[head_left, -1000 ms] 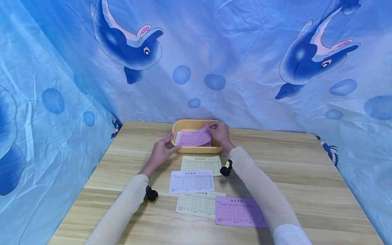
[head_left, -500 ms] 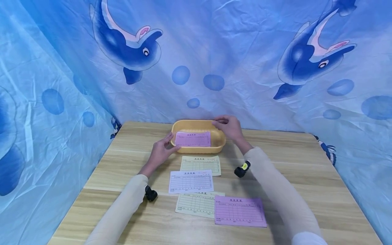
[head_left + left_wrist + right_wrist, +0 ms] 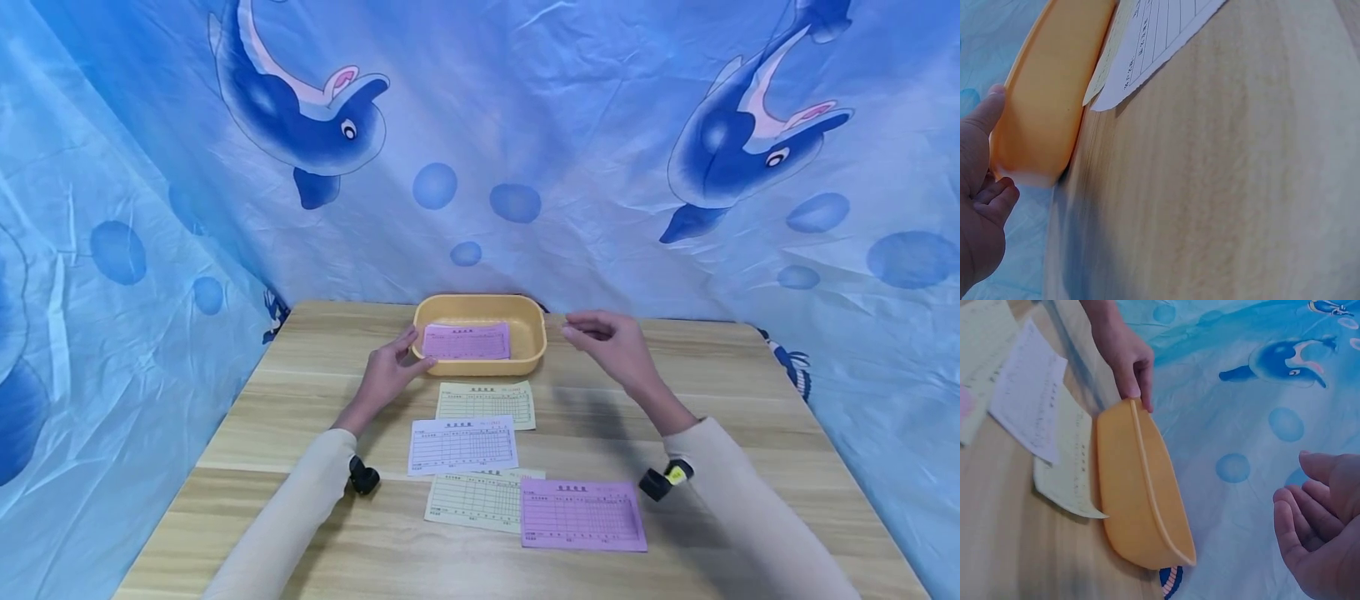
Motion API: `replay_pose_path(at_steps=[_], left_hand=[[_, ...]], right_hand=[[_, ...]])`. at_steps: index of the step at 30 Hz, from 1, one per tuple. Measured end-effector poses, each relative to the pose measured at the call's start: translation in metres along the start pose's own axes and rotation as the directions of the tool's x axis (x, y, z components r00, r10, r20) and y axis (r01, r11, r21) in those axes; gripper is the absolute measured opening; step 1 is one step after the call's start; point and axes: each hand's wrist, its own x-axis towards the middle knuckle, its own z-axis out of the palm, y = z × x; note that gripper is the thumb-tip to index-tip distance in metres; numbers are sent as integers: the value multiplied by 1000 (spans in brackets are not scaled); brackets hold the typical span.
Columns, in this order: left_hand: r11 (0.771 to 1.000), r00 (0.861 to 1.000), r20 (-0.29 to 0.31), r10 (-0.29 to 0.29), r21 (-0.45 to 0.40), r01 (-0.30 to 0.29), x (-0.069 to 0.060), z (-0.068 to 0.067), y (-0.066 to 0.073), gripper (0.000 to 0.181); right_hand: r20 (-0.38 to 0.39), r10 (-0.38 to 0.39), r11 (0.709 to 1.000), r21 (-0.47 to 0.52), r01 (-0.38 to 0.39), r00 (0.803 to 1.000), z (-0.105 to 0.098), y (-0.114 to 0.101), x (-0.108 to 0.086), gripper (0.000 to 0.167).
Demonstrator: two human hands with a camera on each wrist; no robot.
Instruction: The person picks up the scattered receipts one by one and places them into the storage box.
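Note:
A yellow plastic basket (image 3: 534, 350) stands near the table's far edge, with pink receipt slips (image 3: 467, 342) lying in its left part. My left hand (image 3: 385, 372) holds the basket's left end, thumb on the front side and fingers at the left rim; the left wrist view shows this hand (image 3: 982, 181) against the basket wall (image 3: 1047, 100). Right of the basket, my right hand (image 3: 611, 346) hovers in the air with loosely bent fingers and nothing in it. In the right wrist view this hand (image 3: 1322, 519) is apart from the basket (image 3: 1132, 494).
In front of the basket lie a pale green slip (image 3: 487, 402), a white slip (image 3: 462, 446) overlapping it, another green slip (image 3: 472, 502) and a pink slip (image 3: 582, 517), all on the wooden table (image 3: 720, 400). A blue dolphin-print curtain (image 3: 600, 208) hangs behind.
My right hand has let go of the pink slip, which now lies flat in the basket, and has moved right, away from the rim. My left hand has stayed at the basket.

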Motion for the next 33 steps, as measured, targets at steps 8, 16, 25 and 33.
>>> replay_pose_path(at_steps=[8,16,25,33], left_hand=[[1000,1000,0,13,14,-13,0,1,1,80],[1000,1000,-5,6,2,-6,-1,1,1,77],[1000,1000,1,-3,8,3,-1,2,1,79],[1000,1000,3,-1,3,1,-1,1,0,79]], right_hand=[[-58,6,991,-135,-13,998,-21,11,-50,41],[-50,-9,968,-251,-3,999,-29,33,-97,34],[-78,102,955,-271,-120,992,-38,62,-139,36],[-78,203,937,-272,-217,976,-39,79,-165,43]])
